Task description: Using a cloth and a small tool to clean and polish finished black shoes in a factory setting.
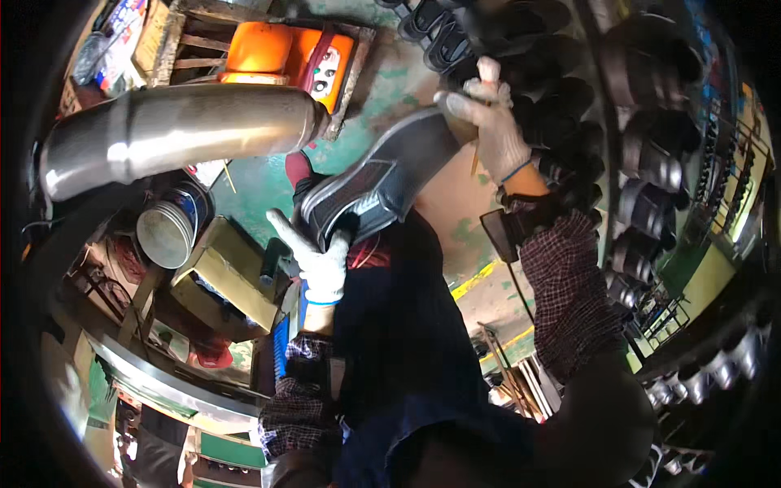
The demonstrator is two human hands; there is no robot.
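A dark grey slip-on shoe (386, 175) with a paler sole edge is held slantwise in front of me, its toe toward the upper right. My left hand (321, 268), in a white knit glove, grips it at the heel end; one finger sticks out to the left, and others are partly hidden at the shoe's opening. By the toe is my right hand (498, 130), also gloved, with fingers apart. Its thumb side reaches the toe's edge; one raised fingertip looks pinkish. Checked sleeves cover both forearms.
A shiny metal duct (187, 130) juts in from the left, near an orange object (260, 49) on a wooden frame. Below it stand a white bucket (165, 228) and an open cardboard box (224, 276). Rows of dark shoes (651, 154) line a rack along the right.
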